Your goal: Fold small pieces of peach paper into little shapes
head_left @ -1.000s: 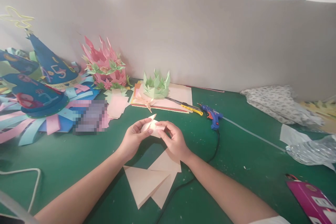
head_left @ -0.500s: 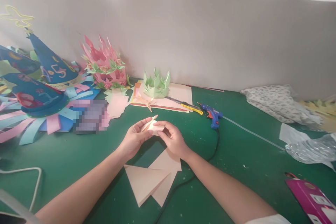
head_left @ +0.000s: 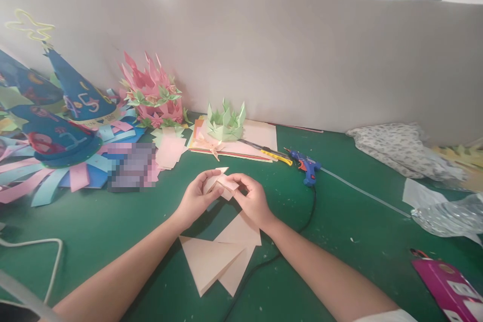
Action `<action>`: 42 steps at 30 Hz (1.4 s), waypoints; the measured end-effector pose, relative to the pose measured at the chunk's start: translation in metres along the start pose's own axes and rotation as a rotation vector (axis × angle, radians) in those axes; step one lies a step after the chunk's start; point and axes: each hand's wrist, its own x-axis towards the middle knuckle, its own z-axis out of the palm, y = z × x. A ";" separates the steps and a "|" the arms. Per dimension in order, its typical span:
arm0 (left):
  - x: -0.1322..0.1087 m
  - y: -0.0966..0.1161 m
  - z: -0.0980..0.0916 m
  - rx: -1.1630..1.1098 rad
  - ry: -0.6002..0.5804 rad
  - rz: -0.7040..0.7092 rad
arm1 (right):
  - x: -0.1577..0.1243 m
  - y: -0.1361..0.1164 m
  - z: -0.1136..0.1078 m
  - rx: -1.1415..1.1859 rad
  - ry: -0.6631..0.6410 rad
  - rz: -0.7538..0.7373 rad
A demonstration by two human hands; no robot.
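A small piece of pale peach folded paper [head_left: 225,192] is held up between both hands over the green table. My left hand [head_left: 196,200] grips its left side, thumb in front and fingers behind. On the right edge, my right hand [head_left: 252,200] pinches a flap between thumb and fingers. The fingers partly cover the folds. Just below the hands, several sheets of peach paper [head_left: 211,261] lie overlapping, the top one folded into a triangle. Beyond the hands, a folded peach paper flower [head_left: 214,148] rests beside a green paper crown [head_left: 225,123].
A blue glue gun [head_left: 307,168] with a black cord lies right of the hands, near a yellow-handled cutter [head_left: 277,156]. Blue party hats [head_left: 64,136] and pink paper crowns [head_left: 154,90] stand at left. A plastic bottle [head_left: 449,214] and magenta box [head_left: 445,282] are at right.
The folded paper has turned in my hands, and its flaps on the right now show more openly. My right fingers have shifted slightly on it. The view has moved a little.
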 end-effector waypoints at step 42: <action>-0.006 -0.003 0.009 0.305 0.147 0.352 | -0.001 -0.001 0.005 0.174 0.017 0.144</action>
